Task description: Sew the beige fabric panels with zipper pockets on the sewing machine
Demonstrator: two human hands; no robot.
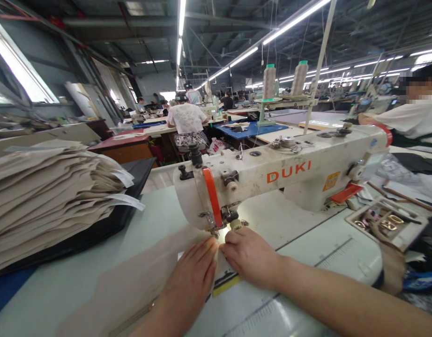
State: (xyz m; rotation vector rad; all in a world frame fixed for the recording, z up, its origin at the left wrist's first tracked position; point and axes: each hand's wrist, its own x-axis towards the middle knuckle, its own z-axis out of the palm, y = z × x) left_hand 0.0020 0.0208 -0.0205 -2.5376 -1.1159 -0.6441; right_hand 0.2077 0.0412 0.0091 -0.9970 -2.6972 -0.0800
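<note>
A beige fabric piece lies over the pale green sewing table and runs up to the needle area of a white sewing machine. My left hand rests on this fabric with its fingers stretched out flat, the tips just in front of the presser foot. Beside it, my right hand has its fingers curled in a pinch at the fabric's right edge, close under the lit needle. The fingers partly hide the fabric there, and the needle tip cannot be made out.
On the left, a tall stack of beige fabric pieces rests on black material. A tray of metal buckles stands at the right. Thread cones rise behind the machine. A co-worker sits at right; another person works ahead.
</note>
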